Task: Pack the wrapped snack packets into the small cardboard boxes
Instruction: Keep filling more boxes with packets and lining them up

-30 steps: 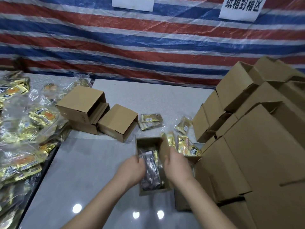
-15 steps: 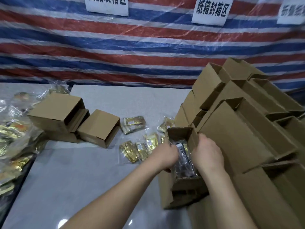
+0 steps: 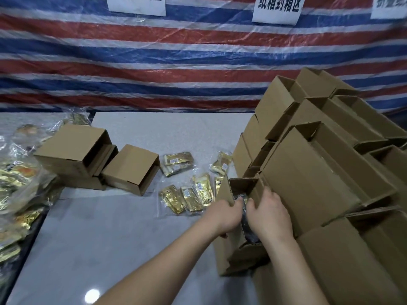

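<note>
Reaching into the open small box [image 3: 239, 208] at 5 o'clock on the surface [image 3: 110, 227]; left hand [image 3: 225, 214] grips its left wall, right hand [image 3: 267, 213] its right wall; fingers curled inside, tips hidden; dark packets [image 3: 243, 200] within, blurred; gold packets [image 3: 189, 198] lie loose at 9 o'clock of it; stacked boxes [image 3: 319, 172] at 3 o'clock, cut off.

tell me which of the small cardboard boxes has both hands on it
The open box at the near edge of the big stack. The left hand and right hand hold its walls, with dark packets showing inside; the others sit untouched.
</note>
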`<state>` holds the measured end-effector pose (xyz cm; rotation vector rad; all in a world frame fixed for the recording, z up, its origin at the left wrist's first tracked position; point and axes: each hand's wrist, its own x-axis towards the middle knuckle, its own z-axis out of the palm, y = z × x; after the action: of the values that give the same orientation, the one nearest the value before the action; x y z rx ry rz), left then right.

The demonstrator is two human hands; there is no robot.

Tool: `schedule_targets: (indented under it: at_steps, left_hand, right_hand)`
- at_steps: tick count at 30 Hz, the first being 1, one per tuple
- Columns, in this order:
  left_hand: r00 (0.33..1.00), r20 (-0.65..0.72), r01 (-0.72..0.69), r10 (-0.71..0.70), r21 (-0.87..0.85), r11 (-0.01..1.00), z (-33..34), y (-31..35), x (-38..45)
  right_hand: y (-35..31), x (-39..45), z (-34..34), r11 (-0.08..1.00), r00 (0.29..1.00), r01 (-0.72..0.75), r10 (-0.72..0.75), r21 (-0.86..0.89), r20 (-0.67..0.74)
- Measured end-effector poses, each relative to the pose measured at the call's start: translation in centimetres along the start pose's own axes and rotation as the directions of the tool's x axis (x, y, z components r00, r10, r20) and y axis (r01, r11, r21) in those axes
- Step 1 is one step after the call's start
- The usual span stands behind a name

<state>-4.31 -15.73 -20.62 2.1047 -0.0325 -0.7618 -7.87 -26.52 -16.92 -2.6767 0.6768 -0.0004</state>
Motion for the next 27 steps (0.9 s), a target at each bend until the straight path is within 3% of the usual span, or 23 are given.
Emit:
schedule_targets:
  at_steps: [17, 23, 27]
  left_hand:
    - [0.997, -0.071, -0.048, 0.039, -0.128, 0.991, 0.2, -2.7, -0.1]
    - [0.996, -0.06, -0.075, 0.069, -0.104, 0.992, -0.1, -4.5, 0.0]
    - [0.982, -0.18, -0.055, 0.054, -0.002, 0.998, -3.1, -8.5, 1.3]
  right_hand:
    - [-0.5, -0.7, 0.3, 0.98, 0.954, 0.195, -0.179, 0.047, -0.239]
    - [-1.9, -1.0, -0.2, 0.94, 0.931, 0.311, -0.271, 0.143, -0.245]
    - [-4.3, -1.2, 0.8, 0.896, 0.92, 0.387, -0.36, 0.218, -0.152]
